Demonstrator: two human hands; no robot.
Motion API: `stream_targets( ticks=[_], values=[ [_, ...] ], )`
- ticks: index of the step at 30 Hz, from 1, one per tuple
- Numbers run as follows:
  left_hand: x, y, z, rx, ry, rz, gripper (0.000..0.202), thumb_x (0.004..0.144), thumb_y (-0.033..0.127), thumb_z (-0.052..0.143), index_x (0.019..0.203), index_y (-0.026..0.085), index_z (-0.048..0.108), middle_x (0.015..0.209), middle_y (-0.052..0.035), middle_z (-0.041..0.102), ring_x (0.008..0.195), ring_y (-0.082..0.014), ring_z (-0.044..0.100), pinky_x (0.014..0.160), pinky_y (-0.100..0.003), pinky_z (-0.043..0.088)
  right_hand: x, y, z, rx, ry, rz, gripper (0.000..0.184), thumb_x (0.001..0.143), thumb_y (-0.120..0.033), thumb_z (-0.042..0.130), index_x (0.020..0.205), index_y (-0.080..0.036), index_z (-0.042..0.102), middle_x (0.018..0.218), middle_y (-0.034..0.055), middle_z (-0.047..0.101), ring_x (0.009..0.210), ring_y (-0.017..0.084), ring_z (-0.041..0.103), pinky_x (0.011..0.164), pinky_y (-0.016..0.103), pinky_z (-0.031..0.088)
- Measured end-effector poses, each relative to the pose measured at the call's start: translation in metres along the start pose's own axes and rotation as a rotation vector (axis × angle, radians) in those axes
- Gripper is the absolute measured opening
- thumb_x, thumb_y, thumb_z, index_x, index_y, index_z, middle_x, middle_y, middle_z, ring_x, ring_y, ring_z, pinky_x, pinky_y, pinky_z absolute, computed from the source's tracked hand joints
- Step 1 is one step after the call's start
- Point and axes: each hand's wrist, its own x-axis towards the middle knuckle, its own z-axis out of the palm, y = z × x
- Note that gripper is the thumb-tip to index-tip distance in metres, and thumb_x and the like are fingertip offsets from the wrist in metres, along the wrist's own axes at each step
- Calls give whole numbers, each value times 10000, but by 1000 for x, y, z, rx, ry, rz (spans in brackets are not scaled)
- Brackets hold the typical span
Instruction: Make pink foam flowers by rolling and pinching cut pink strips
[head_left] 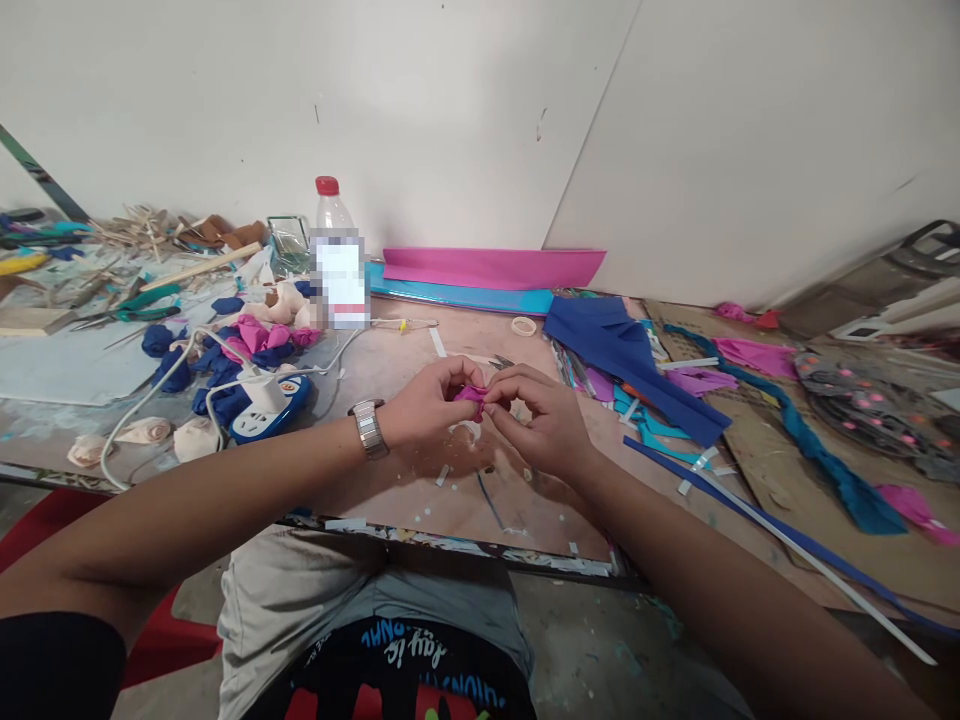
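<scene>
Both hands meet over the middle of the wooden table point(390, 500). My left hand point(424, 410), with a metal watch on the wrist, and my right hand point(540, 420) pinch a small magenta foam piece point(471, 397) between their fingertips. The fingers of both hands are curled round it. Most of the piece is hidden by the fingers.
At the left lie blue, pink and cream foam roses point(225, 350), a white-and-blue power strip point(266, 405) with cable, scissors point(139, 300) and sticks. A plastic bottle point(337, 260) stands behind. Pink point(491, 267) and blue foam sheets point(630, 365) and strips lie to the right.
</scene>
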Motion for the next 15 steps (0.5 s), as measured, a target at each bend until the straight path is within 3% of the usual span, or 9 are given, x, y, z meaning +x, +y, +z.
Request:
stream_targets(
  ticks=[9, 15],
  values=[
    [-1, 1, 1, -6, -1, -18, 257, 748, 175, 772, 897, 160, 563, 873, 6, 606, 786, -106, 590, 736, -256, 480, -2, 2, 3, -9, 50, 13, 91, 840, -122, 660, 826, -206, 692, 873, 44, 702, 702, 146, 635, 661, 290, 514],
    [0, 1, 0, -13, -16, -14, 298, 698, 113, 783, 879, 162, 551, 814, 36, 603, 747, -82, 588, 699, -217, 471, -2, 4, 1, -35, 63, 16, 118, 857, -158, 685, 951, -217, 726, 830, 26, 716, 668, 143, 637, 652, 291, 521]
  ],
)
